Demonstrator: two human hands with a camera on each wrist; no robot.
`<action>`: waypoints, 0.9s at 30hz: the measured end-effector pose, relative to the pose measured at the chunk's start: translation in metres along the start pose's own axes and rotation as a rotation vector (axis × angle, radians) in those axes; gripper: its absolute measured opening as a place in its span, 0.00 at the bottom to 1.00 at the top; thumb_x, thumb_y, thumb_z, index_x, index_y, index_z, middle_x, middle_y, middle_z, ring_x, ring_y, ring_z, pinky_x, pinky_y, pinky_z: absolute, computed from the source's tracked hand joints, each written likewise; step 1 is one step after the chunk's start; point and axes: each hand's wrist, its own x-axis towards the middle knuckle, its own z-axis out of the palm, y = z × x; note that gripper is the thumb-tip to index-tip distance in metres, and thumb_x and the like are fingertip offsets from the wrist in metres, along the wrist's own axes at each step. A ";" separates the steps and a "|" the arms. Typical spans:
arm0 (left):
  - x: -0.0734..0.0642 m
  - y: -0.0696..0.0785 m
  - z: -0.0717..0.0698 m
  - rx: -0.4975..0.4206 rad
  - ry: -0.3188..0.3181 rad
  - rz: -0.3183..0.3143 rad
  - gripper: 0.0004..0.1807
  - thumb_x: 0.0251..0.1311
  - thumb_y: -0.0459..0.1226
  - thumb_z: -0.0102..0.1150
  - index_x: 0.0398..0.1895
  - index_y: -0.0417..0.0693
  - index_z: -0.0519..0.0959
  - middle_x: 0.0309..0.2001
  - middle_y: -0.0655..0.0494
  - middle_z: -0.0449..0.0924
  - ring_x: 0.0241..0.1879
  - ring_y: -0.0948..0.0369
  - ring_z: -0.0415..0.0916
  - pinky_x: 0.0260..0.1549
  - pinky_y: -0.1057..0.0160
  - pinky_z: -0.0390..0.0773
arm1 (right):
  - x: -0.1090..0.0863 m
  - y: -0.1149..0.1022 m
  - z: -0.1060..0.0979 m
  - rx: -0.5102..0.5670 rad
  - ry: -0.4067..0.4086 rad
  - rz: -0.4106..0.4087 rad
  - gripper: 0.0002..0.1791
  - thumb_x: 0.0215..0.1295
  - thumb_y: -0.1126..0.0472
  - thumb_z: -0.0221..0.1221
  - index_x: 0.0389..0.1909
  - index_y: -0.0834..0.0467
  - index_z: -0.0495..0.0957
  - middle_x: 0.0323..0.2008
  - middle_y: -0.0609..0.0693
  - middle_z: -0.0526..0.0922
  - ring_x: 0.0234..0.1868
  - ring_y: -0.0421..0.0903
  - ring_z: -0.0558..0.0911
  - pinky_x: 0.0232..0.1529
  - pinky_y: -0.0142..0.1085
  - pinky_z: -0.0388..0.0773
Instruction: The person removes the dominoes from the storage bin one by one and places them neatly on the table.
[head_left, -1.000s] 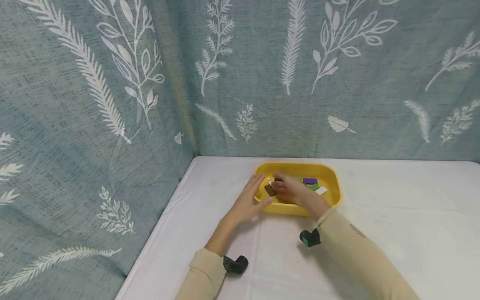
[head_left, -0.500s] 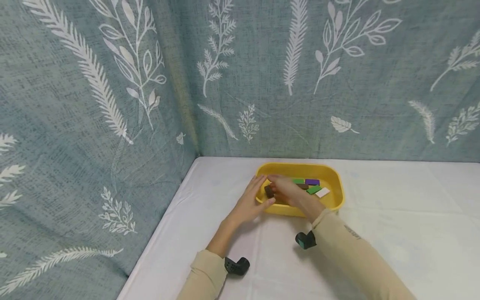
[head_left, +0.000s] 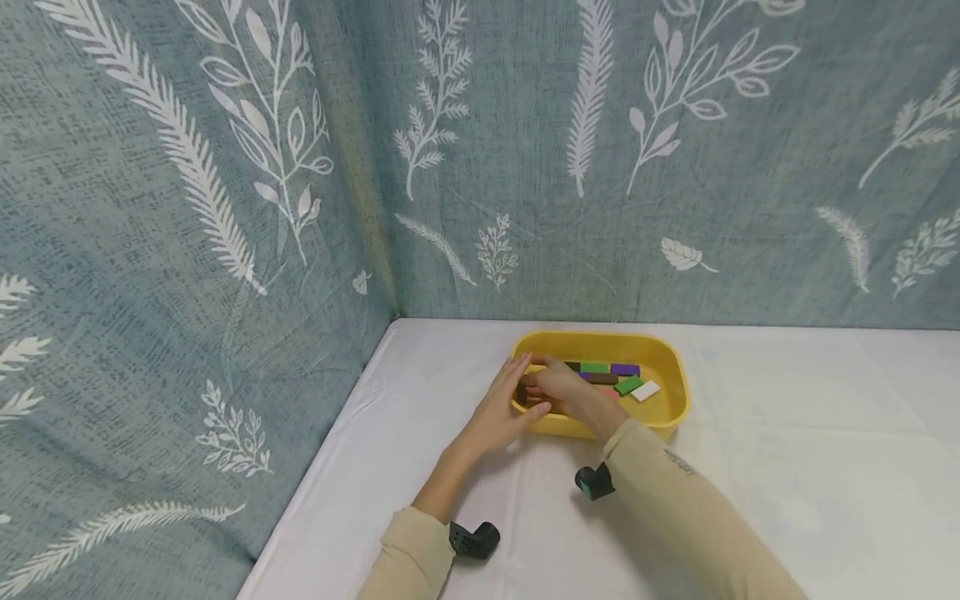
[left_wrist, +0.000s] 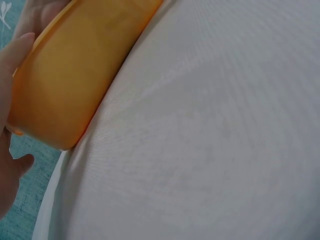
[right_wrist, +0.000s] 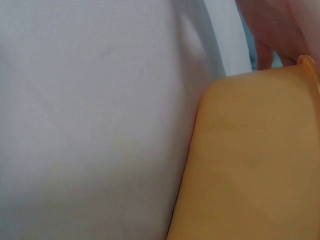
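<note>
In the head view a yellow tray (head_left: 660, 408) stands on the white table. My left hand (head_left: 498, 417) lies at its left end, fingers extended along the left rim and thumb over the front rim. My right hand (head_left: 566, 387) reaches into the left part of the tray, its fingers curled at a dark brown block (head_left: 522, 394) near the left wall. Its thumb is largely hidden. To the right lie a green block (head_left: 595, 367), a purple block (head_left: 626, 369) and a long brown block (head_left: 600, 378). The wrist views show mostly the tray's outer wall (left_wrist: 75, 75).
A small green block (head_left: 629, 385), a white block (head_left: 645, 391) and a partly covered pink block (head_left: 611, 394) also lie inside the tray. White cloth (head_left: 787, 433) covers the table. Patterned blue-green curtains (head_left: 525, 167) hang behind and to the left.
My right hand has moved left inside the tray, and the dark brown block has shifted left with it, nearer the left wall. More blocks show behind the hand. My left hand stays at the rim.
</note>
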 end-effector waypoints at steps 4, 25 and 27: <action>0.000 -0.001 0.001 -0.005 -0.004 0.006 0.44 0.64 0.54 0.54 0.75 0.44 0.49 0.74 0.45 0.47 0.73 0.49 0.36 0.66 0.45 0.48 | 0.003 0.001 0.002 -0.026 0.022 0.028 0.34 0.67 0.75 0.47 0.72 0.64 0.48 0.40 0.57 0.75 0.36 0.48 0.75 0.47 0.40 0.75; 0.000 0.001 0.000 -0.010 0.007 -0.004 0.43 0.64 0.51 0.57 0.75 0.45 0.49 0.74 0.49 0.48 0.73 0.52 0.36 0.66 0.46 0.48 | 0.007 0.002 -0.002 0.056 -0.005 0.071 0.34 0.67 0.77 0.44 0.73 0.61 0.48 0.52 0.63 0.75 0.35 0.46 0.79 0.37 0.33 0.79; 0.000 0.001 0.000 -0.009 0.007 0.001 0.43 0.64 0.52 0.56 0.75 0.45 0.50 0.74 0.48 0.48 0.73 0.52 0.37 0.66 0.46 0.48 | 0.007 0.002 -0.002 0.053 -0.009 0.073 0.34 0.68 0.77 0.44 0.73 0.61 0.49 0.54 0.64 0.74 0.37 0.46 0.79 0.38 0.32 0.79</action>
